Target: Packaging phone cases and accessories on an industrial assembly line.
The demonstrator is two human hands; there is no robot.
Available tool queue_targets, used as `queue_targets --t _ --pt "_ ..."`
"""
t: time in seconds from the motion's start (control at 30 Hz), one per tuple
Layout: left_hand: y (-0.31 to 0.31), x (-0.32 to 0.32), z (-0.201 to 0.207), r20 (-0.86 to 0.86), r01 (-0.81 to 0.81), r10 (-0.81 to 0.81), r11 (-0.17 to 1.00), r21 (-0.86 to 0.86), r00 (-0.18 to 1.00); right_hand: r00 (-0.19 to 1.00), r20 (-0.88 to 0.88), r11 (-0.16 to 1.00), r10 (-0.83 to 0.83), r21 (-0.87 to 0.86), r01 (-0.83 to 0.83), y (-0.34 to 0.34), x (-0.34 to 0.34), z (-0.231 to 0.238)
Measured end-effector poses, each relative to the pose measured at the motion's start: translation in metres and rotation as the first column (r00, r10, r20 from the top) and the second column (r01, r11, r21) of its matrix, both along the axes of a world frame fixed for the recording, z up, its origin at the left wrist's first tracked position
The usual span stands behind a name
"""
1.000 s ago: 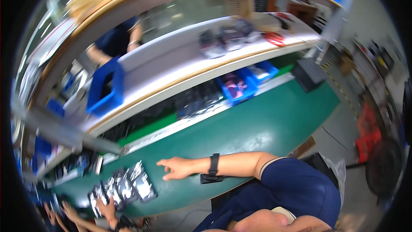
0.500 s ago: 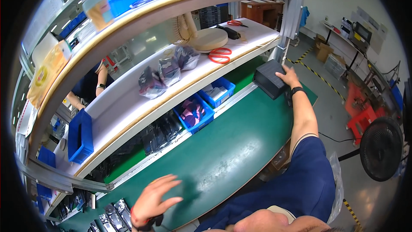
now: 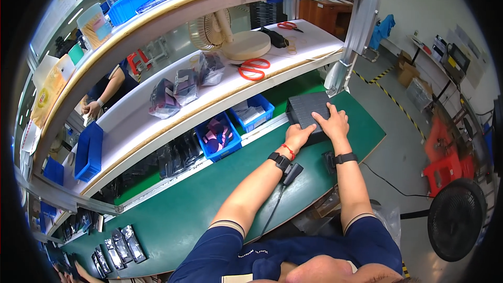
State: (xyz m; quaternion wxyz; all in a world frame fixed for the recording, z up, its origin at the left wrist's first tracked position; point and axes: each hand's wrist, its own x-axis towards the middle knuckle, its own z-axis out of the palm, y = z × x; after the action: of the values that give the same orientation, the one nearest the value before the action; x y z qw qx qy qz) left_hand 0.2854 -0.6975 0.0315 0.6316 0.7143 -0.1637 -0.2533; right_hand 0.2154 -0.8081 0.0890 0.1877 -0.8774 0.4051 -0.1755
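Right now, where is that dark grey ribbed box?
In the head view, the dark grey ribbed box sits at the right end of the green worktable, under both hands, just right of the blue parts bin.

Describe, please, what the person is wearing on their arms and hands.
Both arms are bare below short navy sleeves with pale cuff trim. The left hand has a black wristband, a red string bracelet and a dangling black cable; the right hand has a black wristband.
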Motion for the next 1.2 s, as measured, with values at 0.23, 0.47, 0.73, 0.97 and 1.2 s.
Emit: queue_targets --t 0.23,0.47,0.73,0.97,1.2 --pt "0.049 0.015 0.02 -0.287 0.093 -0.169 0.961 -0.259 0.943 1.0 0.02 0.999 -0.017 0.044 0.016 -0.032 0.01 0.002" --pt "0.159 -0.037 0.035 0.111 0.08 -0.053 0.963 -0.257 0.992 0.918 0.315 0.919 0.242 -0.377 -0.113 0.011 0.01 0.002" --pt "0.259 -0.069 0.048 0.581 -0.145 0.163 0.986 -0.079 0.797 0.486 0.856 0.373 0.176 0.399 -0.838 0.232 -0.025 -0.005" --pt "0.349 -0.089 0.058 0.427 -0.206 0.157 0.976 0.069 0.89 0.511 0.801 0.256 0.311 0.448 -0.857 0.307 -0.023 -0.02" --pt "0.428 -0.103 0.057 0.028 -0.364 0.371 0.92 -0.145 0.928 0.575 0.789 0.192 0.218 0.543 -0.817 0.327 -0.011 -0.027"
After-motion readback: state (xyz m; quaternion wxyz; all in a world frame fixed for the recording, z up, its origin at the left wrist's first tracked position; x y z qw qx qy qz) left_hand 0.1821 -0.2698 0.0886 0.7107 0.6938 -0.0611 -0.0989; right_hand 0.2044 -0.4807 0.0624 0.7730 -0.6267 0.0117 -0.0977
